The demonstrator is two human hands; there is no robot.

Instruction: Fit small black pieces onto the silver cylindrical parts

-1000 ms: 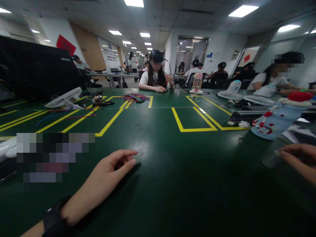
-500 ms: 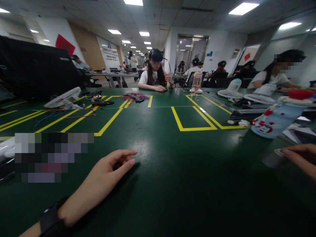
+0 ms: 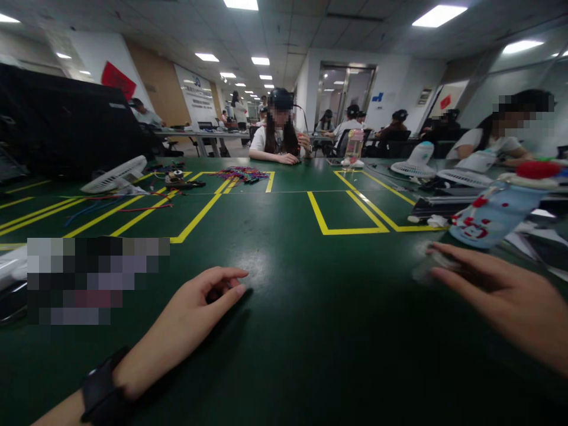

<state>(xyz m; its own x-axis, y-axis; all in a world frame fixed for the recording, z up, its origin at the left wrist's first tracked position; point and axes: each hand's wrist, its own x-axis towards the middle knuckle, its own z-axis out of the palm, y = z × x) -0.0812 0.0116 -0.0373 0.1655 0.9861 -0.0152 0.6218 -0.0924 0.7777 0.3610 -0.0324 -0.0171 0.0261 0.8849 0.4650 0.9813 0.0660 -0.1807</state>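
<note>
My left hand rests on the green table, its fingers loosely curved, with a gap between thumb and forefinger and nothing held. A black band circles that wrist. On the right, my right hand pinches a small see-through object between thumb and fingers. It is blurred by motion, so its exact kind cannot be made out. Just beyond this hand stands a light blue bottle with red decorations and a red top.
Yellow tape marks the table. Tangled coloured wires lie farther back. White fans sit left and right, with dark metal parts beside the bottle. A person sits opposite near a clear drink bottle; another person sits right.
My right hand has come in from the right edge toward the middle, carrying the see-through object leftward. The left hand has stayed in nearly the same place.
</note>
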